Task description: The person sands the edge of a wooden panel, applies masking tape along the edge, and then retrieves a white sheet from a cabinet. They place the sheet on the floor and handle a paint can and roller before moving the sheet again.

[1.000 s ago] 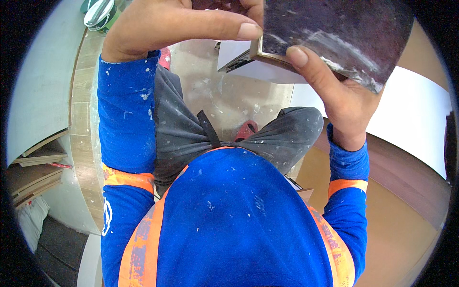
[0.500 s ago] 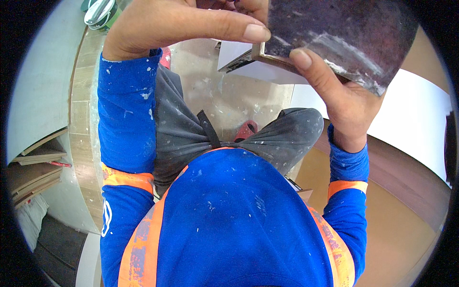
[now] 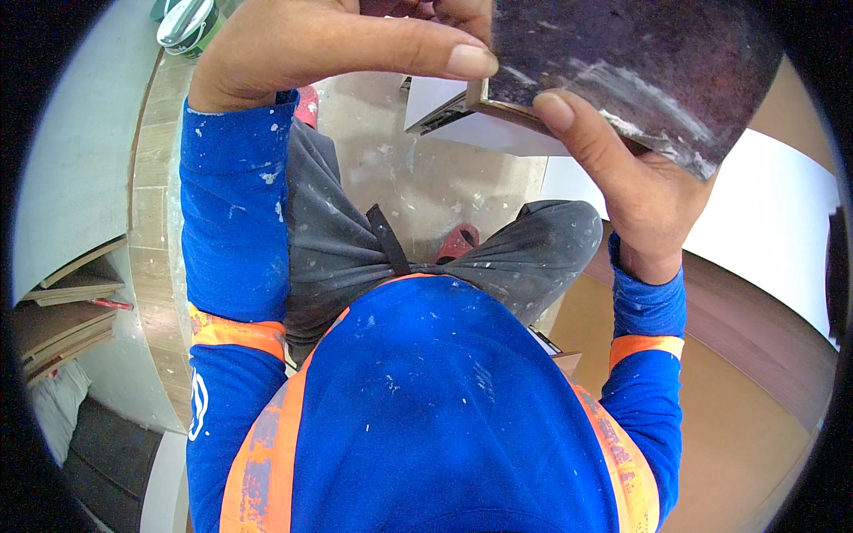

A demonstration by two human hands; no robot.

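Note:
A dark, square-edged board [image 3: 640, 75] with white smears of paste is held up at the top of the view, its upper part cut off by the frame. My right hand [image 3: 644, 195] grips its near edge, thumb on the dark face and fingers hidden underneath. At the board's left corner, my left hand [image 3: 293, 53] is closed, its thumb tip against the edge and its other fingers curled, partly out of view. A pale, raw edge shows along the board's left side, between the two thumbs.
Beyond the board stands a white panel or cabinet part [image 3: 484, 129]. A brown panel [image 3: 737, 400] and a white surface [image 3: 782, 213] lie at the right. Stacked boards [image 3: 67, 329] are at the left, a lidded bucket [image 3: 188, 27] at the far left. The floor [image 3: 400, 169] is spattered.
Both hands and the board have barely moved; the left thumb and the board's left corner have shifted very slightly to the left.

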